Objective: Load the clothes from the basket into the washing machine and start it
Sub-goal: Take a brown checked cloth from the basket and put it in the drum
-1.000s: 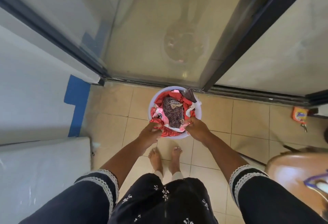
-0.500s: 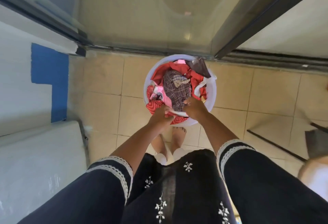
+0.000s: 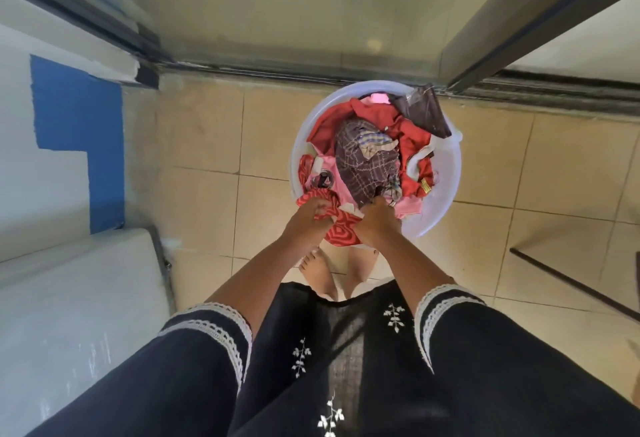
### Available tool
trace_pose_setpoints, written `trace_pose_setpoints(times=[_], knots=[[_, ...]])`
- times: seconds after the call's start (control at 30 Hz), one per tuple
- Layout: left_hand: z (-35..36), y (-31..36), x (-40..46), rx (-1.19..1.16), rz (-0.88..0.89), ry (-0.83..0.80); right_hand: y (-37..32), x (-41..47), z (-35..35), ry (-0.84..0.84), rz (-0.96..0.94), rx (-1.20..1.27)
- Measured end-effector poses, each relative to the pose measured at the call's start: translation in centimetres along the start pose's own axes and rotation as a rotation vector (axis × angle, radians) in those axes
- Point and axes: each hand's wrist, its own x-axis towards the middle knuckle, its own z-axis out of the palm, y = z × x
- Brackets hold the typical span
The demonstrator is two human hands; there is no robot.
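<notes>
Person stands over the basket (image 3: 446,173), centre-right of frame, on the tiled floor (image 3: 204,145) just below the sliding glass door (image 3: 311,13). It's piled high w/ clothes (image 3: 367,156): reds, pinks, a dark checked piece on top, a dark bit hanging over the upper rim. Left hand (image 3: 306,225) is curled tight round the red patterned cloth (image 3: 341,230) draped over the near rim; right hand (image 3: 377,223) is right beside it, fingers dug into the pile at the same edge, gripping fabric there, though exactly which piece can't be told. Looks like the step is getting a hold at the near rim, either to lift the tub or pull out a first load. To do it well: grab rim and cloth together so nothing slips, keep the load level, watch that overhanging dark piece doesn't drop. White surface at lower left (image 3: 69,315) is prob. the washing machine, can't confirm. Nothing loaded yet; task's barely begun.
</notes>
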Motion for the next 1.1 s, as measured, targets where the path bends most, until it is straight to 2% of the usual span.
trace_pose_setpoints(times=[0.1,0.17,0.3,0.57,0.7,0.87,0.93,1.0,1.03,1.1], knots=[[-1.0,0.9,-3.5,0.019,0.040,-0.008,-0.2,-3.9,-2.5,0.155,-0.070,0.141],[-1.6,1.8,-6.2,0.025,0.051,-0.036,-0.6,-7.0,-4.5,0.199,-0.133,0.216],[-3.3,4.1,-12.6,0.037,0.121,-0.053,-2.3,-15.1,-9.1,0.174,-0.339,0.352],[-6.4,5.8,-23.7,0.104,0.168,0.032,-3.9,-31.8,-16.9,0.110,-0.484,0.786],[-6.7,5.7,-27.5,0.065,0.297,0.088,-3.7,-37.4,-20.0,0.164,-0.584,0.708],[-6.3,7.3,-30.6,0.016,0.465,0.154,-4.5,-42.6,-22.9,0.048,-0.729,0.821],[-6.4,7.9,-31.2,0.010,0.481,0.268,-4.4,-44.1,-23.8,0.173,-0.791,0.741],[-6.8,8.3,-31.7,0.060,0.506,0.419,-4.0,-44.6,-24.9,0.474,-0.794,0.420],[-7.2,8.6,-32.1,0.098,0.522,0.486,-3.7,-44.7,-25.4,0.608,-0.747,0.211],[-7.9,8.9,-32.7,0.178,0.564,0.561,-3.0,-44.9,-26.2,0.697,-0.569,-0.130]])
